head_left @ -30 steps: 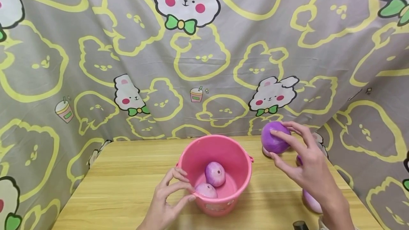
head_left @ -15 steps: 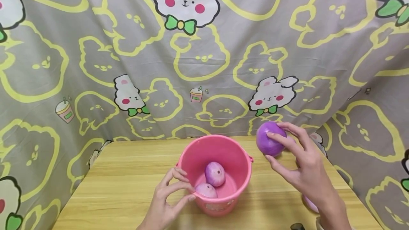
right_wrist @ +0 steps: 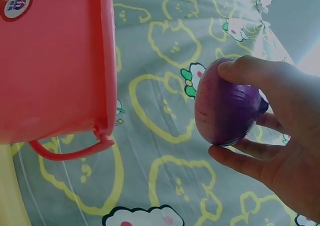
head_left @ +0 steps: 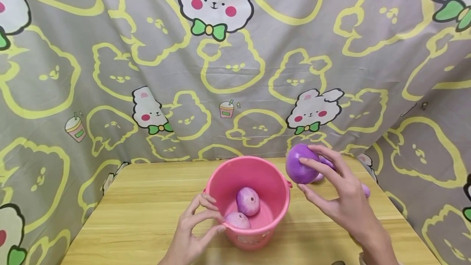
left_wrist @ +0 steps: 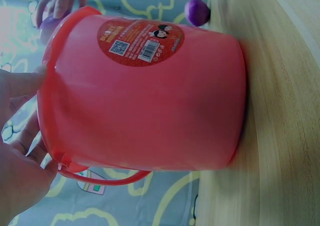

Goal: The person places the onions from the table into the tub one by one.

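Observation:
A purple onion [head_left: 299, 166] is held up by my right hand [head_left: 349, 199], pinched between thumb and fingers just right of the bucket. In the right wrist view the onion [right_wrist: 215, 106] shows its pointed end toward the palm. The pink bucket [head_left: 250, 171] stands upright on the table, and two paler onions, one [head_left: 247, 201] farther back and one [head_left: 238, 220] nearer, lie inside it. My left hand [head_left: 196, 222] pinches the bucket's near left rim. The left wrist view shows this grip on the bucket [left_wrist: 150, 111] from the side.
Behind and beside the right hand, more onions, one [head_left: 319, 177] partly hidden and another [head_left: 366, 190] farther right, lie on the wooden table [head_left: 147, 203]. A patterned cloth [head_left: 228, 72] hangs behind the table. A dark object [head_left: 338, 263] barely shows at the bottom edge.
My right hand has carried the onion left, closer to the bucket's right rim. Onions behind that hand show differently now. My left hand and the bucket have stayed in place.

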`<state>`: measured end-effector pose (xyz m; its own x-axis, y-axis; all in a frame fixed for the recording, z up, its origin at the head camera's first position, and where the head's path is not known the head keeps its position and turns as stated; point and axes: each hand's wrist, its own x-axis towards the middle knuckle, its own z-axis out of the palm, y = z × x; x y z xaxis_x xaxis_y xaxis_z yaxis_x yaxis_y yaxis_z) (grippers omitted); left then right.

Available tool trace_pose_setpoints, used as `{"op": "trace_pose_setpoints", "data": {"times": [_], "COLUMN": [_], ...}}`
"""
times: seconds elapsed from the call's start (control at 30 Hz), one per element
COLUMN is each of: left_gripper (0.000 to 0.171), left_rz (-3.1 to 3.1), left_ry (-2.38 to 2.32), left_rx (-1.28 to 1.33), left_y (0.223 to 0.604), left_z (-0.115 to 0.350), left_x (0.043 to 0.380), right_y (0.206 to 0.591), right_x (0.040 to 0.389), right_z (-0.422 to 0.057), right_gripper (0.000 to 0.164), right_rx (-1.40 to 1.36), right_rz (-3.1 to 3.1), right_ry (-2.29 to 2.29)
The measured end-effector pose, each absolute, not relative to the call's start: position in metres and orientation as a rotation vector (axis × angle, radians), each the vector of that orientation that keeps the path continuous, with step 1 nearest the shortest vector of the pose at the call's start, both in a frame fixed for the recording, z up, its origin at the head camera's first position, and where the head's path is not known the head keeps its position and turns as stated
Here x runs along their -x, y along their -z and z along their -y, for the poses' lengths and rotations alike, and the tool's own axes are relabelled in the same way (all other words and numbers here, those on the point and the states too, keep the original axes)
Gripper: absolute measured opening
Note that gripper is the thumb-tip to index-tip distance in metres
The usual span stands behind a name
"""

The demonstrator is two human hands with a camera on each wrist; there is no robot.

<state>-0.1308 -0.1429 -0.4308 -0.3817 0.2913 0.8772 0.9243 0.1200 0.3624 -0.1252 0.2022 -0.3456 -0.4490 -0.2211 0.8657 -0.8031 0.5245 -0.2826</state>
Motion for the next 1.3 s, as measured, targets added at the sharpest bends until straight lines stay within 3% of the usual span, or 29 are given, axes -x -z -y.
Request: {"op": "trace_pose_setpoints", "data": {"times": [0.43, 1.3], "left_gripper": [0.019, 0.017], "left_rz": [1.766, 1.785], "left_ry": [1.273, 1.269], "left_rx": [1.182, 1.160], "left_y": [0.432, 0.433], "left_z": [0.143, 0.143], "left_x": [0.132, 0.133], "right_y": [0.335, 0.352], "right_x": [0.119, 0.128], "right_z": [-0.187, -0.175], "right_gripper": [0.050, 0.048], "right_rx": [-0.897, -0.929], "right_rz": [1.935, 1.977], "right_ry": [-0.901, -0.875]}}
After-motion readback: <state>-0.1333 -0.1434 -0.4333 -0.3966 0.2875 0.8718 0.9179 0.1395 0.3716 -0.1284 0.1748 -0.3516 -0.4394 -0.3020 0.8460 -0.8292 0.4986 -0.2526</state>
